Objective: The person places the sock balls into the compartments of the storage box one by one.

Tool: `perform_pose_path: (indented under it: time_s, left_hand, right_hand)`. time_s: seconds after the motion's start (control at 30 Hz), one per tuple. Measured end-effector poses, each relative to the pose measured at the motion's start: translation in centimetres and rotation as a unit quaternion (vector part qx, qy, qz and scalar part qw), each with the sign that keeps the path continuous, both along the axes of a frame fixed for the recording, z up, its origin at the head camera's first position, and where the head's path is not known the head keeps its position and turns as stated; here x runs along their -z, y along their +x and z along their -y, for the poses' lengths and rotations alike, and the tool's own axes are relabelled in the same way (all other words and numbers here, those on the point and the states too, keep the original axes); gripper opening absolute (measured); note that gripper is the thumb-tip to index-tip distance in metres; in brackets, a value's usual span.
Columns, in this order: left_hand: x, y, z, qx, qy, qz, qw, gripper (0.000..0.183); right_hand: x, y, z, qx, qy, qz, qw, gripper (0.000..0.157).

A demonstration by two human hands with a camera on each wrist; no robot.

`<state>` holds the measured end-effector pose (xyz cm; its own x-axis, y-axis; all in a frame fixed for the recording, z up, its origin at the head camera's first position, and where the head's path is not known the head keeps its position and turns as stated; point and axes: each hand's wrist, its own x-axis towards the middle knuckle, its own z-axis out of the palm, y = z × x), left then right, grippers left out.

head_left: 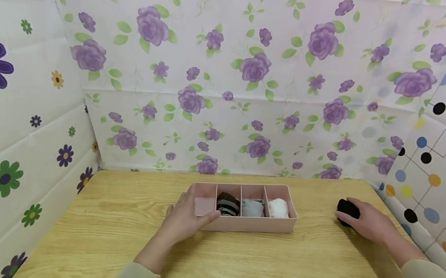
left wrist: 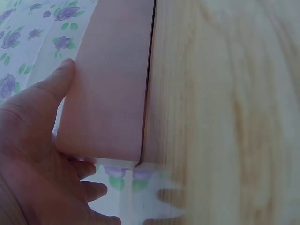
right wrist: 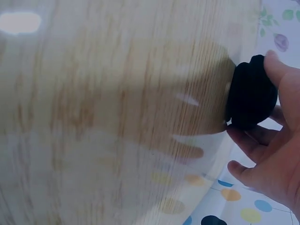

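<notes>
A long pink divider box (head_left: pixel 252 226) sits on the table with its compartments in a row. My left hand (head_left: pixel 184 217) touches its left end, thumb at the front rim and the other fingers loosely spread around the end. At the right, my right hand (head_left: pixel 374 224) pinches a rolled black cloth bundle (head_left: pixel 348 212) between thumb and fingers. The right wrist view shows the bundle (right wrist: pixel 254 93) low at the table surface. Inside the box are a dark striped roll (head_left: pixel 228 204), a grey folded cloth (head_left: pixel 253 208) and a white one (head_left: pixel 279 208); the leftmost compartment shows its pink floor.
The light wooden table (head_left: pixel 274 268) reaches back to a wall sheet with purple roses (head_left: pixel 192 101). Flower-print sheeting (head_left: pixel 5 178) stands along the left and dotted sheeting (head_left: pixel 435 179) along the right, close to the right hand.
</notes>
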<state>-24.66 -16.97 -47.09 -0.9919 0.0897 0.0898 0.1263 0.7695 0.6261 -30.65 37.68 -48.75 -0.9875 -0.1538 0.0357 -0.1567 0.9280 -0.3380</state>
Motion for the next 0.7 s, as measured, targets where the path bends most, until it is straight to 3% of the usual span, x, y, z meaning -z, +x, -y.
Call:
perform_pose_path:
  time_s: [0.37, 0.7]
  left_hand:
    - [-0.04, -0.21, -0.15, -0.004, -0.01, -0.004, 0.9999, 0.127]
    - [-0.02, 0.11, 0.06, -0.007, -0.004, -0.004, 1.0, 0.126]
  right_hand:
    - [-0.08, 0.05, -0.18, -0.006, 0.008, -0.012, 1.0, 0.111]
    - [-0.27, 0.34, 0.36, -0.004, -0.001, -0.027, 1.0, 0.1]
